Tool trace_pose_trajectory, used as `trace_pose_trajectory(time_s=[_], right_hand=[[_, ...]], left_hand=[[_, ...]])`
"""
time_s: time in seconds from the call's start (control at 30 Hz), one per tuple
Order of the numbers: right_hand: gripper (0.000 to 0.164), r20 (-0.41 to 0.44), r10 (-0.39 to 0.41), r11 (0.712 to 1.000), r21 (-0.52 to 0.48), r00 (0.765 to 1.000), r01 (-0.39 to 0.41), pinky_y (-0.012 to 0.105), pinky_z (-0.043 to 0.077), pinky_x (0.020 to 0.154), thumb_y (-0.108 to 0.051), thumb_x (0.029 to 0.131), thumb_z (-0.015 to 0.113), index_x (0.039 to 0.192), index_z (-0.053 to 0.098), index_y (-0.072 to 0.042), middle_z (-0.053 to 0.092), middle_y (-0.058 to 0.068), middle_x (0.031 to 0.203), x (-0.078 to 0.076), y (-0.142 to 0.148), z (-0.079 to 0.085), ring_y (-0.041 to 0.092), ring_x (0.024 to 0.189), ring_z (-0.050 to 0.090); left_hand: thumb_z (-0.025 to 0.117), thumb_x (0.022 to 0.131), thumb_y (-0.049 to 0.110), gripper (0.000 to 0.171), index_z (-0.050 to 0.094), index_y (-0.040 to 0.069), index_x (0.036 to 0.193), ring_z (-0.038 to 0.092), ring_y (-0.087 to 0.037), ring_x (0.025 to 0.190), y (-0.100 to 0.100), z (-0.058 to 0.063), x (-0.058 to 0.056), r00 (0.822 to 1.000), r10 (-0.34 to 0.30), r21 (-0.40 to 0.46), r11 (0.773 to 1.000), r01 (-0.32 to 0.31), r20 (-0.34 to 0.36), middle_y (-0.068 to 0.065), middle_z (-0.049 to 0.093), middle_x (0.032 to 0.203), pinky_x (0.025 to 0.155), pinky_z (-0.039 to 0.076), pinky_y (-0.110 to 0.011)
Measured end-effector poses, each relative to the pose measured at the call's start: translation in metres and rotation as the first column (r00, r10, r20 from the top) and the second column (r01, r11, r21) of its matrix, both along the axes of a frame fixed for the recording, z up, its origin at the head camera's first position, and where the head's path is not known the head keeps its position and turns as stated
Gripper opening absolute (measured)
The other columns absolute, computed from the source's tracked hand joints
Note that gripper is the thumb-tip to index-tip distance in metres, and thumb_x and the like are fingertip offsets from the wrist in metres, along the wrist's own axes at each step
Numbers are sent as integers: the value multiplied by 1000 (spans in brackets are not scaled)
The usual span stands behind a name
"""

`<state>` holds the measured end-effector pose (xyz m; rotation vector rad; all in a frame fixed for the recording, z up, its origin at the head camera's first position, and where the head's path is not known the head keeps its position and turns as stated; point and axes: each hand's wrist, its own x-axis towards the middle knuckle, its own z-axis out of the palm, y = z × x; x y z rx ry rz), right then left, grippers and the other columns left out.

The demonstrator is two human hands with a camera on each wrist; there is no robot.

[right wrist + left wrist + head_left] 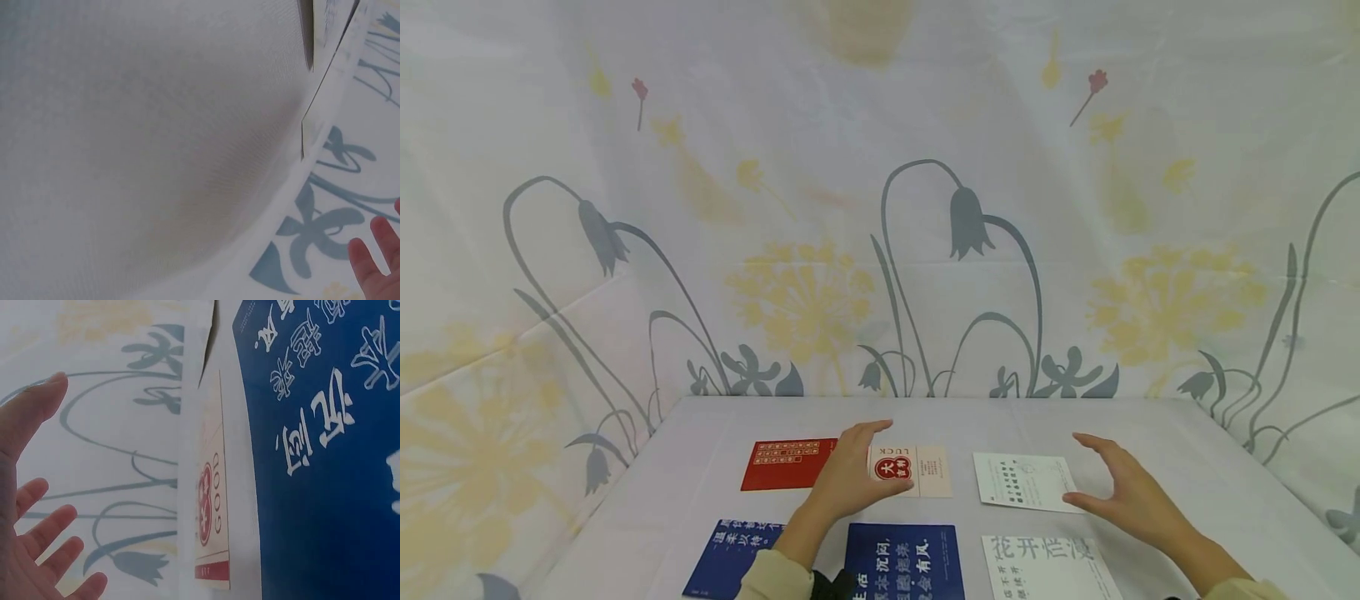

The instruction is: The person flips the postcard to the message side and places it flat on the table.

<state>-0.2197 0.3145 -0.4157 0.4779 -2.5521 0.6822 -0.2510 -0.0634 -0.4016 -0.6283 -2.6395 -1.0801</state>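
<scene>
My left hand (850, 475) is over the back row of cards, thumb and fingers spread apart with nothing between them. It overlaps a red card (786, 464) and a cream card with a red emblem (928, 471) in the head view. In the left wrist view, the cream card (212, 519) shows beyond a dark blue card (312, 506). My right hand (1127, 492), also spread and holding nothing, is at the right end of a white card with small print (1024, 481). Only some of its fingertips (381, 250) appear in the right wrist view.
Along the front of the white table (1195, 467) lie a blue card (730, 557), a second blue card with white writing (904, 562) and a white card with grey characters (1045, 571). A flower-printed cloth (820, 208) hangs behind the table and at its sides.
</scene>
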Motion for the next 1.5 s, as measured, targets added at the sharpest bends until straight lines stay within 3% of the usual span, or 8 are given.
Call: trace_pose_trajectory(time_s=[0.4,0.67,0.9,1.23,1.5], right_hand=[[82,6,28,999,-32,1000,-28,60,41,82,-31,66,84,130,43,0,50,23,124,-6,-1,-3,43,110,47],[84,76,36,998,-49,996,-32,60,41,85,-32,67,83,132,41,0,47,24,127,-12,0,-3,45,111,46],[84,136,42,998,-50,990,-36,59,40,87,-31,68,83,133,40,-1,46,25,128,-16,2,-2,45,112,45],[83,98,93,995,-45,991,-88,58,41,87,-31,67,84,131,42,1,49,24,125,-22,1,0,44,111,47],[84,167,106,994,-50,980,-99,57,41,88,-32,66,84,132,42,-1,49,23,127,-28,1,-3,45,111,47]], left_hand=[[78,70,43,80,44,15,136,38,-29,125,22,-1,-2,998,-54,16,998,54,34,-6,45,136,97,38,-53],[80,69,40,79,45,16,136,37,-29,125,36,-1,-6,994,-99,52,994,96,56,-7,44,136,96,37,-55],[80,69,42,78,47,17,135,39,-28,125,50,-4,-8,992,-92,46,995,88,87,-5,46,136,97,38,-53],[79,70,42,76,47,21,135,37,-27,126,68,-2,-9,986,-109,40,994,105,123,-3,44,137,95,40,-52],[80,69,43,76,48,20,134,37,-25,127,77,-7,-13,986,-119,19,993,118,116,-1,45,137,99,38,-48]])
